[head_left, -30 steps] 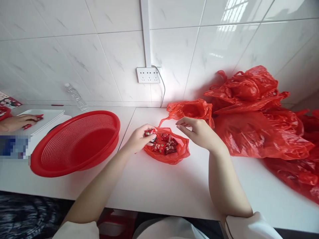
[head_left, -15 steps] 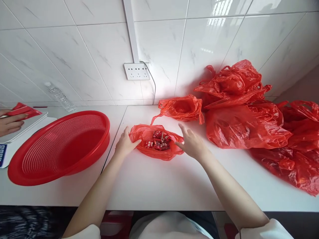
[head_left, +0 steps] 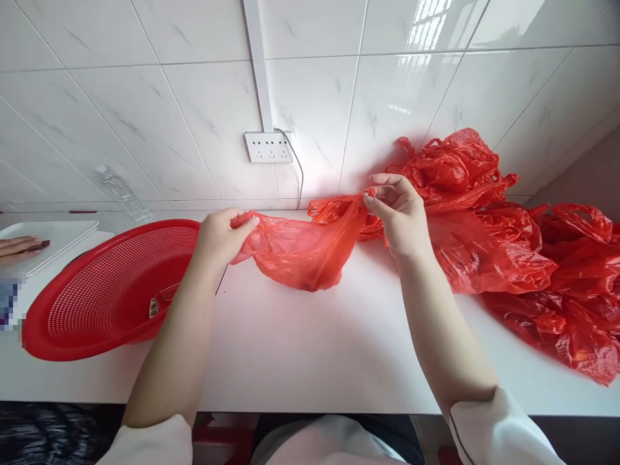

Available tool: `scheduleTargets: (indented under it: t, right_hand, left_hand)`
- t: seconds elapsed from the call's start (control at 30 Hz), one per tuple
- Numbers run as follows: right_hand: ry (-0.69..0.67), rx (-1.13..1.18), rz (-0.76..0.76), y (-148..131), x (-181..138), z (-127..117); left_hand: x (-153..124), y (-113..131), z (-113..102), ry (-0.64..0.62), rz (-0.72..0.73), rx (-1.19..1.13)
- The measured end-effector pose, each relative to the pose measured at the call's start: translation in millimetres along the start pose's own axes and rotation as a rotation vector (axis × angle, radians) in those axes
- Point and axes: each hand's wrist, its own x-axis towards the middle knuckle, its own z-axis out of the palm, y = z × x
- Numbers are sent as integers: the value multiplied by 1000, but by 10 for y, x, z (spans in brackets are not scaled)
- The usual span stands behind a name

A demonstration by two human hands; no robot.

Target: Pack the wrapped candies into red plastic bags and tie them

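A thin red plastic bag (head_left: 300, 252) is stretched between my hands above the white table. My left hand (head_left: 225, 236) pinches its left end between thumb and fingers. At the other end, my right hand (head_left: 397, 210) grips the bag's upper right corner, raised higher than the left. The bag sags in the middle, and its contents show only as a dark patch at the bottom. Behind it lies another red bag (head_left: 334, 206), partly covered by the one I hold.
To the left stands a red perforated basket (head_left: 97, 297) with a small red packet (head_left: 167, 297) inside. Another person's hand (head_left: 22, 248) rests on a white tray (head_left: 62, 236). A clear bottle (head_left: 123, 194) is by the wall. Filled red bags (head_left: 489, 252) are heaped at right.
My hands have taken hold of the bag's two ends and lifted it, hiding the small packets. A red packet now lies in the basket. The other person's hand no longer holds a red packet.
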Motion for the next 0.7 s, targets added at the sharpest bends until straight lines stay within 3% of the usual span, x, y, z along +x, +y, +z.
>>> scheduleTargets:
  t: [0.1,0.2,0.27,0.33,0.4,0.47,0.53,0.6,0.7]
  right_hand:
    - [20,-30,-73,-6,104,39]
    - [-1,-89,-57,129,58,-61]
    - [24,-125,-1,307,-101,-221]
    - [142,-140,40,542,-343,-420]
    - [209,-132,78,793,-603,-589]
    - [63,-73,189,996,-806,-654]
    - [-156,-33,297,1104,-903,-579]
    - [-328,-5,337,1123,-888,-387]
    - [-390,36,320,1075,-722,-37]
  left_hand:
    - [94,156,-69,14,60,-317]
    - [136,51,-55,9,50,-482]
    - [96,-208,1,13,12,-626]
    - [-7,-573,94,0,-9,-769]
    - [-146,-929,228,-212,-61,-704]
    - [-267,-1148,406,-514,-86,-570]
    - [-321,-1166,623,-703,-59,-538]
    - [-290,-1015,857,-785,-50,-644]
    - [-136,-680,1149,-717,-101,-865]
